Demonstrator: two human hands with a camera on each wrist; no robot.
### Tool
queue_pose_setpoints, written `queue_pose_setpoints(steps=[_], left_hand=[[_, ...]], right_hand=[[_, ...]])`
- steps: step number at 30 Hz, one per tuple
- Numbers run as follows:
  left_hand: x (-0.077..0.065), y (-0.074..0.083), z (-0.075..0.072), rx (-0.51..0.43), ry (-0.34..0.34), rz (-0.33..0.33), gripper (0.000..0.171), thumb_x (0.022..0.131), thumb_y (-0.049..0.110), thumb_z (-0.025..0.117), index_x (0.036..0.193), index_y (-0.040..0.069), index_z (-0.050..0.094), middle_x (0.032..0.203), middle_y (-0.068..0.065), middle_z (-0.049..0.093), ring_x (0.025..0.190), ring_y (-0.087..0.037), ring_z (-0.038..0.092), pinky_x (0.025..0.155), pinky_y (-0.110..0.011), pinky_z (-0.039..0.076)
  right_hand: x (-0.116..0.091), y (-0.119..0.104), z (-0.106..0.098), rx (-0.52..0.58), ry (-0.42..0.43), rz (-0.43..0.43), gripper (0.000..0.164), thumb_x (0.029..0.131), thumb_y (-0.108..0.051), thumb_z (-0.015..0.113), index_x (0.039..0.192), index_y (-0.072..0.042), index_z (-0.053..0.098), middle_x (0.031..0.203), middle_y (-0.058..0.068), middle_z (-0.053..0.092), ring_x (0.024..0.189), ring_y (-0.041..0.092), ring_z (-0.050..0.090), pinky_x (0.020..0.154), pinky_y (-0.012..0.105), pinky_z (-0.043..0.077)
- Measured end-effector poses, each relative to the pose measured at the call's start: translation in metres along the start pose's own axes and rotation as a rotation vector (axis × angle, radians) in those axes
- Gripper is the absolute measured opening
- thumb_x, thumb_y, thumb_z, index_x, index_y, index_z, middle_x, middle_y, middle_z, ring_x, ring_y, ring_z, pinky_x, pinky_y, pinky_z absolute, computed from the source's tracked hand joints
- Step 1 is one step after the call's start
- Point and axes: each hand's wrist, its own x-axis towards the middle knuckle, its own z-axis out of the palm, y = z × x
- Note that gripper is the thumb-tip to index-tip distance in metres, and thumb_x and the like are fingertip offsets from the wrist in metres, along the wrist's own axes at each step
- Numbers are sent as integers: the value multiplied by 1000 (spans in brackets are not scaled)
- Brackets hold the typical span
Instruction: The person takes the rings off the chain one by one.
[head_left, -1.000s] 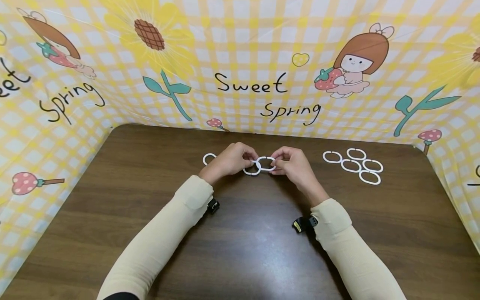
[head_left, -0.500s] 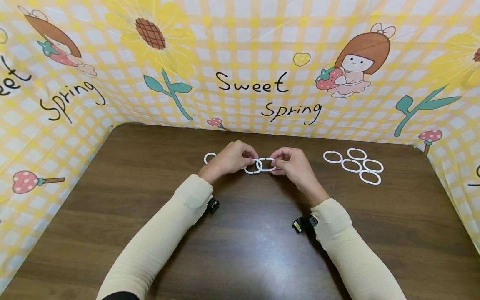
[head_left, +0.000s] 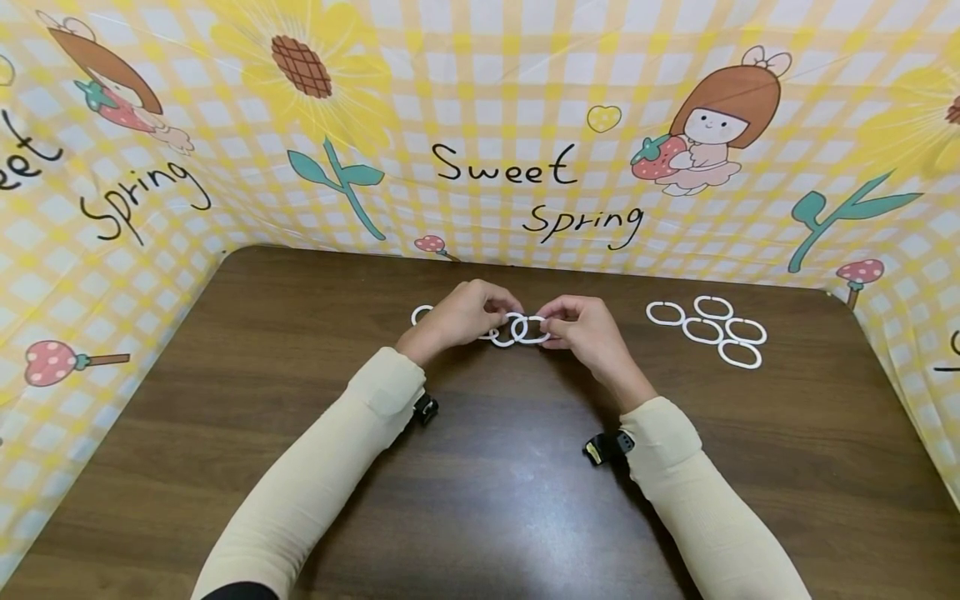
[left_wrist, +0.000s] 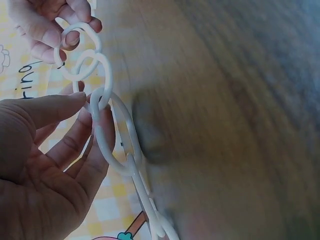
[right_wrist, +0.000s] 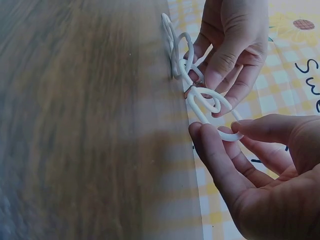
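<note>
White plastic oval links form a short chain between the hands. My left hand (head_left: 463,315) pinches the second link (left_wrist: 109,75) between thumb and fingers. My right hand (head_left: 588,327) grips the end link (right_wrist: 192,106) by its far side, thumb on one face and fingertips at the rim. In the left wrist view these two links loop through each other. A third link (left_wrist: 98,131) hangs through the second, below my left thumb, with more links trailing on from it. From the head, my left hand and wrist hide part of the chain; one link (head_left: 415,312) shows beyond them.
Several loose white links (head_left: 741,367) lie close together on the brown wooden table (head_left: 495,500) at the back right. A yellow checked cloth (head_left: 480,100) with printed flowers and figures stands round the table's back and sides. Each wrist wears a small black camera (head_left: 603,448).
The end link has tilted slightly, and it and the second link now overlap more closely. My left fingers have shifted a little to the right. The loose links have stayed put.
</note>
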Motion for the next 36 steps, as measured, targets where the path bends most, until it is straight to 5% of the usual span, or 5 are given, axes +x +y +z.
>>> queue_pose_setpoints(steps=[13, 36], left_hand=[[-1, 2, -1, 26, 17, -23, 17, 101, 9, 65, 111, 8, 78, 98, -6, 75, 87, -15, 63, 77, -27, 49], [1, 1, -2, -53, 18, -48, 19, 101, 5, 63, 113, 6, 77, 96, -7, 76, 83, -15, 64, 71, -24, 49]], right_hand=[[0, 1, 2, -32, -12, -4, 20, 94, 8, 65, 111, 17, 68, 106, 27, 72, 78, 14, 71, 75, 32, 64], [2, 0, 8, -114, -9, -22, 15, 94, 5, 66, 106, 12, 72, 104, 27, 74, 75, 13, 70, 70, 28, 63]])
